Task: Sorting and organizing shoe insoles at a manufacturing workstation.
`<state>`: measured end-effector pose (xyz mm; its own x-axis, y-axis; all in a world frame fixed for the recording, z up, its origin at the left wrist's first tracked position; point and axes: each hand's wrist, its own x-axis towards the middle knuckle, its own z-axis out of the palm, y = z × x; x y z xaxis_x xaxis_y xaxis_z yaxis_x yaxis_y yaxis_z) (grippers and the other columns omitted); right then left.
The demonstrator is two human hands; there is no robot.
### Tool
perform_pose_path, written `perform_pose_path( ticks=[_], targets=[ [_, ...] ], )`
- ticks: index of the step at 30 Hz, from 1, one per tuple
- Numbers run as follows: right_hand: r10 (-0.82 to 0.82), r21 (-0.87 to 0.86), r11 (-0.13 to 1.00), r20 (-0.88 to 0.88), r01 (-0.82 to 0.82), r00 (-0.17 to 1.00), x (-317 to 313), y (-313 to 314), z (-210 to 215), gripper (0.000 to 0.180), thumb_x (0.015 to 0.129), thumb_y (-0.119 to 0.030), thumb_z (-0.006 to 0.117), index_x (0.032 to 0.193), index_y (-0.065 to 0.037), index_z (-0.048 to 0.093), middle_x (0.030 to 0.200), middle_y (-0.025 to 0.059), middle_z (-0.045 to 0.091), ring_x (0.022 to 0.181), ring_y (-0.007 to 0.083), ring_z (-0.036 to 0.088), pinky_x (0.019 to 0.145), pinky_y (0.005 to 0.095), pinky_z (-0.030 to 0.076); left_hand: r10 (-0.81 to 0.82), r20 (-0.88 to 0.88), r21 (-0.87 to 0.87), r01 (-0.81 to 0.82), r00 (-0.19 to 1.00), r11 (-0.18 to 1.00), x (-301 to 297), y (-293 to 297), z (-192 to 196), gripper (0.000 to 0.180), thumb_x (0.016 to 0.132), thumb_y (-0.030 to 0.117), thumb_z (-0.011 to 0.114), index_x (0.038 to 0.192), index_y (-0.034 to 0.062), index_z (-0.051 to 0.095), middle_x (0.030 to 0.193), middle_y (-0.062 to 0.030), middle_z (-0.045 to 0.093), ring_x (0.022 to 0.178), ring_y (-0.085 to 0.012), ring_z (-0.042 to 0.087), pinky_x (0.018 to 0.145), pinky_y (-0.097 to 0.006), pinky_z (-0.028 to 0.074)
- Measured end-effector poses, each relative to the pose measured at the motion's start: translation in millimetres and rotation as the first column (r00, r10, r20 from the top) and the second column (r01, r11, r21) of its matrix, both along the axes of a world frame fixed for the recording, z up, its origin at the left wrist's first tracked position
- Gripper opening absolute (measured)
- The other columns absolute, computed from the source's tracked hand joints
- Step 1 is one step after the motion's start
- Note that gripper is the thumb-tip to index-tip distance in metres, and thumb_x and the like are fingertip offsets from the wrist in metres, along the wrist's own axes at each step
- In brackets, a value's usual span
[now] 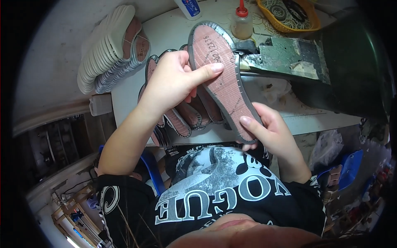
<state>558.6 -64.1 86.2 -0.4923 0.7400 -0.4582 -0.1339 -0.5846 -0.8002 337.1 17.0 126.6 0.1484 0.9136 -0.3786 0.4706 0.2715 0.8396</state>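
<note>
Both my hands hold a shoe insole (pixel 226 87), its pink ribbed underside facing up and a dark strip folded around its edge with small pleats. My left hand (pixel 171 80) grips it by the upper left side, thumb pressed flat on the pink face. At the narrower lower end, my right hand (pixel 271 130) pinches it, thumb on top and fingers underneath. The insole's upper right edge lies beside the head of a green machine (pixel 285 60); I cannot tell whether they touch. Several more pink insoles (pixel 178 122) with dark edges lie on the table behind my left wrist.
At the back left stands a stack of pale insoles (pixel 107 49). A red-capped bottle (pixel 242 25), a white and blue tube (pixel 189 8) and a yellow basket (pixel 308 25) of trimmings line the far side. A blue stool (pixel 351 169) is at lower right.
</note>
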Motion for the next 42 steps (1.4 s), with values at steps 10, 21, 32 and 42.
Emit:
perform_pose_path(
  ticks=[10, 21, 32, 42],
  targets=[
    [0.007, 0.271, 0.963, -0.022, -0.001, 1.0, -48, -1, 5, 0.028, 0.097, -0.026, 0.052, 0.109, -0.001, 0.055, 0.079, 0.0, 0.06, 0.061, 0.0035, 0.053, 0.047, 0.0197, 0.041, 0.123, 0.513, 0.135, -0.222, 0.85, 0.966, -33, -19, -13, 0.034, 0.099, 0.032, 0.046, 0.095, 0.0009, 0.059, 0.065, -0.0008, 0.059, 0.048, -0.0073, 0.053, 0.044, -0.02, 0.044],
    [-0.006, 0.622, 0.634, 0.598, -0.459, 0.802, -103, 8, -34, 0.059, 0.087, -0.031, 0.062, 0.132, 0.003, 0.045, 0.058, 0.0165, 0.058, 0.052, 0.0315, 0.061, 0.053, 0.0396, 0.047, 0.582, -0.452, 0.38, -0.444, 0.676, 0.811, -177, -168, -179, 0.059, 0.079, 0.044, 0.071, 0.115, -0.0009, 0.056, 0.139, -0.0261, 0.038, 0.134, -0.0397, 0.029, 0.109, -0.047, 0.023],
    [-0.017, 0.387, 0.921, 0.139, -0.038, 0.99, -57, -25, -52, 0.026, 0.094, -0.019, 0.058, 0.113, -0.001, 0.062, 0.072, -0.0005, 0.059, 0.053, 0.0029, 0.052, 0.044, 0.0168, 0.038, 0.668, 0.526, 0.36, -0.849, 0.527, 0.386, -138, -152, -137, 0.049, 0.086, 0.012, 0.067, 0.124, -0.0051, 0.042, 0.109, -0.0137, 0.06, 0.096, -0.0161, 0.058, 0.084, -0.027, 0.047],
    [0.033, 0.701, 0.714, -0.032, -0.001, 0.999, -99, -27, -7, 0.032, 0.085, -0.004, 0.066, 0.113, 0.004, 0.055, 0.102, 0.0054, 0.061, 0.093, 0.0118, 0.057, 0.083, 0.0254, 0.045, 0.154, 0.878, 0.228, -0.68, 0.453, 0.697, -14, -154, -80, 0.045, 0.094, 0.02, 0.06, 0.129, -0.0017, 0.044, 0.121, -0.0088, 0.055, 0.112, -0.0135, 0.051, 0.097, -0.029, 0.039]
  ],
)
